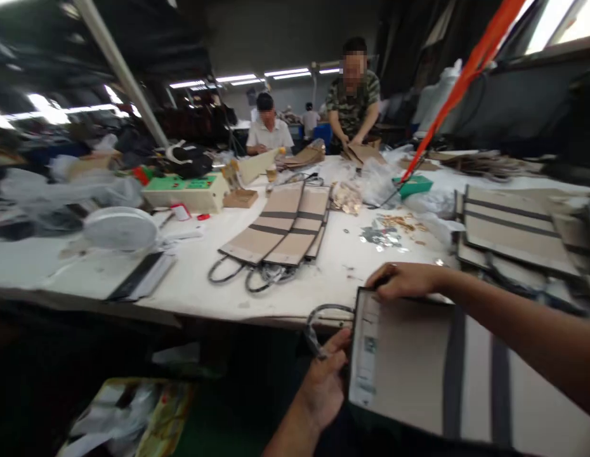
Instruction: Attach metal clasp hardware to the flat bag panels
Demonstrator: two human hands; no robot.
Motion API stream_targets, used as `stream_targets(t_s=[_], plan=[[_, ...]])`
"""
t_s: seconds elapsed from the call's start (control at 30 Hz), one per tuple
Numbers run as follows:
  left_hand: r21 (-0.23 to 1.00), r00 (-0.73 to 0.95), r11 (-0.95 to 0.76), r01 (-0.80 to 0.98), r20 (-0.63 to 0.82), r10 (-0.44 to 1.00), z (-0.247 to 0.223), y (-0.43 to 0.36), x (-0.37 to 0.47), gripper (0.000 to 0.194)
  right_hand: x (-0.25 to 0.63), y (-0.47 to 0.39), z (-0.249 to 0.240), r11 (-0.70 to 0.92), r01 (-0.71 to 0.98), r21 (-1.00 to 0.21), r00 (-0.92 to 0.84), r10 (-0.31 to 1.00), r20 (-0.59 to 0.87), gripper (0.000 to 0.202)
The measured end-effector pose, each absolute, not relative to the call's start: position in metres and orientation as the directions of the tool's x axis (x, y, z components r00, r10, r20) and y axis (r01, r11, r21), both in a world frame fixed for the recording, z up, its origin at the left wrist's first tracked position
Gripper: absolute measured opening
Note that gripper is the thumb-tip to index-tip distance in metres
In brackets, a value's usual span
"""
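A beige bag panel (409, 362) with dark stripes and a black edge lies tilted at the lower right, in front of the table. My left hand (326, 381) grips its left edge, close to a black looped handle (330, 309). At the panel's top left corner, my right hand (402, 280) has its fingers curled over the dark edge. A pale strip with small marks (366, 349) runs along the panel's left end. Similar striped panels (276, 222) with black handles lie overlapped at the table's middle.
More striped panels (509, 228) are stacked at the right. Loose metal pieces (383, 235) lie on the white table (204, 279), near a green box (413, 185). A white reel (120, 228) sits left. Two people work across the table. An orange strip (454, 95) hangs at upper right.
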State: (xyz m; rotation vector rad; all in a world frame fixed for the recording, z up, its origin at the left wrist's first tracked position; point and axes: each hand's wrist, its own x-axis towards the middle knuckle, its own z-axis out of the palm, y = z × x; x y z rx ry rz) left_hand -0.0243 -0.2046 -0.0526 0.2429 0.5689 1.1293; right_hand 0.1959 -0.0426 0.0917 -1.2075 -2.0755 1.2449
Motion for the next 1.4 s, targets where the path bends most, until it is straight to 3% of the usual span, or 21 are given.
stream_targets(t_s=[0.03, 0.07, 0.13, 0.2, 0.37, 0.5, 0.57, 0.63, 0.7, 0.77, 0.87, 0.93, 1.0, 1.1, 1.2, 1.4], plan=[[0.453, 0.279, 0.432, -0.78, -0.366, 0.888, -0.061, -0.203, -0.021, 0.055, 0.194, -0.03, 0.084, 0.161, 0.535, -0.829, -0.658, 0.695, -0.29, 0.02], [0.455, 0.254, 0.44, -0.775, -0.413, 0.875, -0.067, -0.201, -0.018, 0.057, 0.192, -0.017, 0.076, 0.133, 0.571, -0.81, -0.683, 0.623, -0.38, 0.023], [0.47, 0.219, 0.445, -0.762, -0.46, 0.861, -0.074, -0.196, -0.012, 0.06, 0.188, 0.005, 0.059, 0.093, 0.636, -0.766, -0.654, 0.593, -0.471, 0.03], [0.486, 0.217, 0.461, -0.742, -0.477, 0.852, -0.076, -0.192, -0.009, 0.059, 0.187, 0.019, 0.046, 0.093, 0.648, -0.756, -0.639, 0.607, -0.473, 0.034], [0.535, 0.307, 0.58, -0.614, -0.516, 0.8, -0.069, -0.186, -0.002, 0.052, 0.193, 0.036, 0.033, 0.131, 0.647, -0.751, -0.651, 0.607, -0.455, 0.043], [0.56, 0.24, 0.581, -0.59, -0.566, 0.789, -0.06, -0.185, 0.011, 0.052, 0.199, 0.045, 0.024, 0.2, 0.687, -0.699, -0.608, 0.685, -0.402, 0.053], [0.546, 0.188, 0.567, -0.617, -0.598, 0.779, -0.057, -0.185, 0.019, 0.055, 0.202, 0.039, 0.024, 0.195, 0.719, -0.667, -0.48, 0.833, -0.274, 0.057], [0.531, 0.155, 0.557, -0.639, -0.62, 0.769, -0.055, -0.185, 0.024, 0.056, 0.204, 0.023, 0.031, 0.194, 0.721, -0.665, -0.272, 0.962, -0.014, 0.045], [0.522, 0.147, 0.552, -0.65, -0.627, 0.765, -0.053, -0.184, 0.027, 0.055, 0.204, -0.003, 0.043, 0.219, 0.648, -0.73, -0.062, 0.97, 0.235, 0.035], [0.518, 0.147, 0.55, -0.655, -0.627, 0.765, -0.052, -0.182, 0.028, 0.053, 0.202, -0.033, 0.054, 0.256, 0.451, -0.855, 0.081, 0.942, 0.325, 0.04], [0.508, 0.147, 0.552, -0.662, -0.634, 0.759, -0.048, -0.179, 0.029, 0.051, 0.192, -0.071, 0.056, 0.24, -0.054, -0.969, 0.181, 0.957, 0.227, 0.043], [0.506, 0.138, 0.55, -0.665, -0.64, 0.756, -0.045, -0.177, 0.03, 0.051, 0.183, -0.083, 0.046, 0.177, -0.341, -0.923, 0.22, 0.97, 0.105, 0.043], [0.514, 0.13, 0.544, -0.663, -0.637, 0.76, -0.042, -0.176, 0.031, 0.051, 0.176, -0.086, 0.031, 0.131, -0.502, -0.855, 0.272, 0.962, -0.013, 0.045], [0.536, 0.118, 0.53, -0.657, -0.621, 0.775, -0.041, -0.175, 0.033, 0.05, 0.171, -0.081, 0.013, 0.112, -0.623, -0.774, 0.347, 0.927, -0.145, 0.046], [0.545, 0.112, 0.518, -0.66, -0.61, 0.785, -0.043, -0.175, 0.033, 0.047, 0.17, -0.078, 0.005, 0.126, -0.682, -0.721, 0.369, 0.91, -0.189, 0.044], [0.527, 0.118, 0.522, -0.67, -0.62, 0.776, -0.044, -0.176, 0.034, 0.049, 0.157, -0.09, 0.009, 0.208, -0.523, -0.826, 0.351, 0.936, 0.013, 0.041]])
